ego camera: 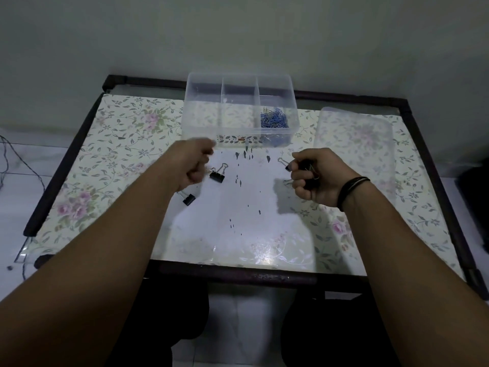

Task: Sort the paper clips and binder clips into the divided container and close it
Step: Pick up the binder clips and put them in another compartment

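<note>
Head view. The right hand (pixel 312 176) is clenched around a bunch of black binder clips (pixel 308 169), with wire handles poking out past the knuckles. The left hand (pixel 194 164) is curled into a loose fist; whether it holds anything cannot be told, as it is blurred. Two more binder clips lie loose on the surface (pixel 251 221): one (pixel 218 174) just to the right of the left hand, another (pixel 188 198) just below that hand's wrist.

The divided container (pixel 240 104) stands open beyond both hands, nearer the left. Blue paper clips (pixel 274 119) fill its right compartment; the middle and left compartments look empty. The clear lid (pixel 354 139) lies flat beyond the right hand, just to the right of the container.

Risks, as judged from this arrangement:
- The right hand is overfull, so a clip could slip out on the way across and scatter on the smooth surface.
- Emptying the fist over the nearest compartment would mix binder clips with the paper clips; a free compartment is needed.
- The clip under the left wrist is half hidden and easily overlooked or swept off the edge.
- A protruding handle could keep the lid from seating.
</note>
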The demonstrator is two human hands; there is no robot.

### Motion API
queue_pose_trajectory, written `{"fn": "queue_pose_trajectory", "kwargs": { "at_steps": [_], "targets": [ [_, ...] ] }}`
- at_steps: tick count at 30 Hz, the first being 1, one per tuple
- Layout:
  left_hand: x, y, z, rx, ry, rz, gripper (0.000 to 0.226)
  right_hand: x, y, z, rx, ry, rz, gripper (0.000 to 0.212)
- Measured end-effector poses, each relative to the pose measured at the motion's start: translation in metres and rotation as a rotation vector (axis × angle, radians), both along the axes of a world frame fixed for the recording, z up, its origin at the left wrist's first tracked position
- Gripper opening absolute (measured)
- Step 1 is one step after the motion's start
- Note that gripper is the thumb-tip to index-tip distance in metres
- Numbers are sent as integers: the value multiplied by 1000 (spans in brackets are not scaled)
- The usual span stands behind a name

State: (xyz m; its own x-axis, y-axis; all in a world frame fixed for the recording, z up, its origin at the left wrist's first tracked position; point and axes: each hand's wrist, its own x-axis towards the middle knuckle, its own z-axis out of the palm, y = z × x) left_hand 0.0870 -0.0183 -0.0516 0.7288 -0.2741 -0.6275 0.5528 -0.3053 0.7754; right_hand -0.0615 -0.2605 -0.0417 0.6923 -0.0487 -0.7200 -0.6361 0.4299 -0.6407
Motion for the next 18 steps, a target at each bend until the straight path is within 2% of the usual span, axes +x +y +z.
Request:
{"fn": "queue_pose_trajectory", "kwargs": {
  "at_steps": [2, 3, 5, 7, 10, 11, 14, 18],
  "targets": [
    [-5, -2, -18, 558, -468, -314, 35, 0, -3, -2, -55, 8, -27, 21],
    [-10, -4, -23, 741, -619, -410, 41, 0, -4, -3, -121, 2, -25, 18],
    [-20, -8, -28, 871, -685, -468, 47, 1, -7, -9, -305, -16, -10, 20],
    [-27, -14, -31, 915, -707, -495, 43, 0, -9, -14, -547, -32, 62, 19],
    [-32, -19, -34, 972, -748, -533, 32, -3, -13, -23, -1082, -68, 331, 23],
    [-32, -20, -33, 972, -746, -531, 29, -3, -14, -27, -1220, -77, 403, 18],
    [-30, -23, -31, 880, -700, -512, 34, -3, -13, -37, -1419, -87, 565, 5],
    [-26, -26, -24, 584, -571, -382, 34, -2, -8, -45, -1544, -90, 677, 16]
  ]
}}
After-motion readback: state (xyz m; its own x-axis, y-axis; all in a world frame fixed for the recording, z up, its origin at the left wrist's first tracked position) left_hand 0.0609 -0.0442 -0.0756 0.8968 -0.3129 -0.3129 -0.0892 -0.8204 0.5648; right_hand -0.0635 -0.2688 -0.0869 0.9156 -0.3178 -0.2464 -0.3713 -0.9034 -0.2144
